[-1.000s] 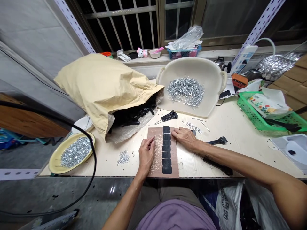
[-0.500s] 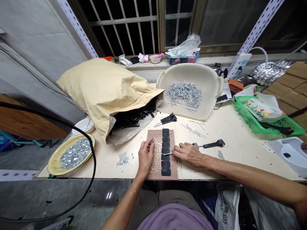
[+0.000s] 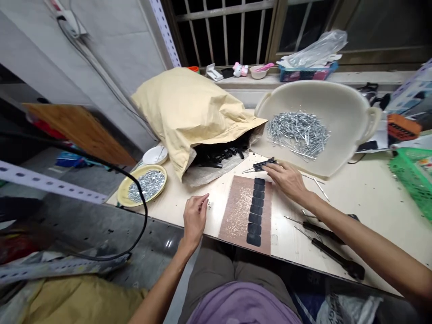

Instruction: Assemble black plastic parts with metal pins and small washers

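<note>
Barred window, green basket — far right

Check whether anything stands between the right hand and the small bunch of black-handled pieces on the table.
Nothing visible does. The right hand has its fingertips right at the black-handled pieces; whether they touch is unclear. The yellowish sack and pale basin flank the bunch without blocking the hand.

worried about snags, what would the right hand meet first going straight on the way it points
The right hand would likely meet the slender black metal-tipped tools first; whether it touches them is unclear.
</note>
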`<move>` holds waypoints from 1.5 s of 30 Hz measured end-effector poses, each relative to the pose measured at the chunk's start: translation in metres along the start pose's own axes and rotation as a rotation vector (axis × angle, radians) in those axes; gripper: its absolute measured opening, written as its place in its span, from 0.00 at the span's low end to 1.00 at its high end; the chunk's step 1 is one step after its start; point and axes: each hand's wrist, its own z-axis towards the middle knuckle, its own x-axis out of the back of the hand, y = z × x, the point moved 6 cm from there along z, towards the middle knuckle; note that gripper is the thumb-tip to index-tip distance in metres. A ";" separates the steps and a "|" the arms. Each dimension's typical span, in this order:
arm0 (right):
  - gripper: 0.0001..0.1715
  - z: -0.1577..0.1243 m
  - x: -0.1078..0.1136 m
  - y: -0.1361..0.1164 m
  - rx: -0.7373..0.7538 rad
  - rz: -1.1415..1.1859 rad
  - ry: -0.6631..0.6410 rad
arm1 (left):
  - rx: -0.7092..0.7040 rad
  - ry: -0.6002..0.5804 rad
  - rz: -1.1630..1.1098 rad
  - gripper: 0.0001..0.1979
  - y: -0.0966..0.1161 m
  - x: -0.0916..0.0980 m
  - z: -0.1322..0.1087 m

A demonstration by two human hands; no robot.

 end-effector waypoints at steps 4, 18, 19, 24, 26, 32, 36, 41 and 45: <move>0.20 0.052 -0.054 -0.009 0.150 0.020 -0.153 | -0.146 -0.105 0.283 0.13 -0.006 -0.006 -0.009; 0.14 0.062 -0.083 -0.001 0.020 0.149 -0.253 | -0.331 -0.301 0.478 0.10 -0.015 -0.019 0.005; 0.13 0.062 -0.082 -0.001 0.009 0.164 -0.245 | -0.327 -0.306 0.474 0.10 -0.015 -0.019 0.006; 0.14 0.061 -0.078 0.007 -0.074 0.269 -0.167 | -0.356 -0.328 0.599 0.09 -0.013 -0.023 0.009; 0.16 0.061 -0.071 0.013 -0.108 0.268 -0.125 | -0.376 -0.338 0.644 0.11 -0.012 -0.023 0.010; 0.19 0.048 -0.004 -0.016 -0.159 0.363 0.097 | -0.015 -0.210 -0.008 0.08 -0.003 -0.012 0.029; 0.20 0.024 0.033 -0.085 -0.115 0.727 0.013 | 0.401 -0.103 -0.706 0.13 0.012 -0.030 0.028; 0.21 0.006 0.041 -0.126 -0.150 0.854 -0.018 | 0.403 -0.020 -0.964 0.12 0.048 -0.043 0.020; 0.21 0.001 0.037 -0.121 -0.186 0.902 0.010 | 0.373 -0.014 -0.895 0.11 0.056 -0.043 0.016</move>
